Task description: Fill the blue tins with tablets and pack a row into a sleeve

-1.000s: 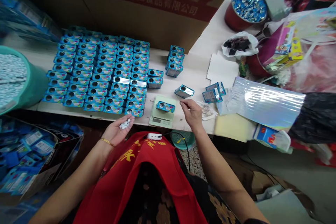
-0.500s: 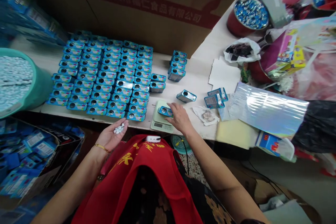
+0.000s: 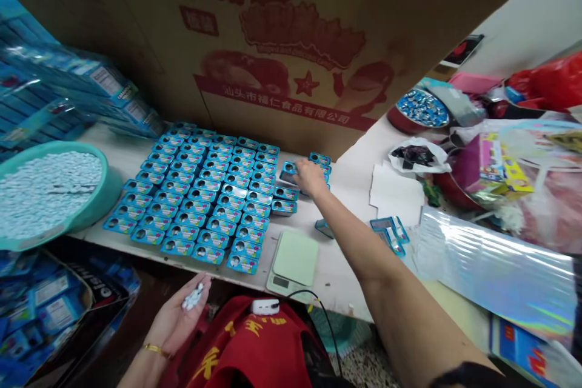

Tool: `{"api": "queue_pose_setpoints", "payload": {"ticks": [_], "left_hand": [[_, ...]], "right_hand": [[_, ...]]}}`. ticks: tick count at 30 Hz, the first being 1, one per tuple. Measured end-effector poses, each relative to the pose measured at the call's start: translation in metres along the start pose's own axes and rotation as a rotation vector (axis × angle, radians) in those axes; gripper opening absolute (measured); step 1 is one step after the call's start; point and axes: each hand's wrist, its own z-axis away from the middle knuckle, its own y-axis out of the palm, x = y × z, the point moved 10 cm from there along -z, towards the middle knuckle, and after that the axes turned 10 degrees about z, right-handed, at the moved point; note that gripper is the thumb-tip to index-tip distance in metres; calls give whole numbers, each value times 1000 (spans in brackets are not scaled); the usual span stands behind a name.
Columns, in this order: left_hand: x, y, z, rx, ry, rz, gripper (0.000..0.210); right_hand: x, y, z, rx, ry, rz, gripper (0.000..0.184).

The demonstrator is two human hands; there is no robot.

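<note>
Head view: the right hand [image 3: 311,177] is extended over the bench [image 3: 352,191], fingers pinching one blue tin [image 3: 288,172] toward the back, between the packed tin rows [image 3: 195,194] and a small tin group [image 3: 320,159] near the carton [image 3: 273,82]. The left hand [image 3: 175,317] is palm up, loosely spread, bearing a small heap of pale pellets [image 3: 194,297] just off the front edge. A green scale [image 3: 295,257] sits right of the rows; a teal tub [image 3: 111,185] of similar pellets stands at left.
</note>
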Motion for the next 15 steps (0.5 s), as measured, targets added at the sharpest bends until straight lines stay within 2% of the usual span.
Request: {"api": "queue_pose_setpoints", "payload": {"ticks": [3,6,8,10,11,15], "left_hand": [[1,-13,1,-39,11,-6,45],[1,-16,-1,-36,3,-15,46],[2,-11,-3,-16,-9,-15,45],[4,-3,-4,2,-31,-16,44],[7,2,-4,12,-47,-21,44],[24,30,6,96,-119,-90,36]], "right_hand": [[19,40,-11,140,-18,1,27],[11,46,6,132,-36,-52,32],[-15,32,33,37,-17,-107,33],[-47,21,73,-60,28,-126,32],[-60,22,95,-63,40,-104,33],[-84,55,165,70,87,22,53]]}}
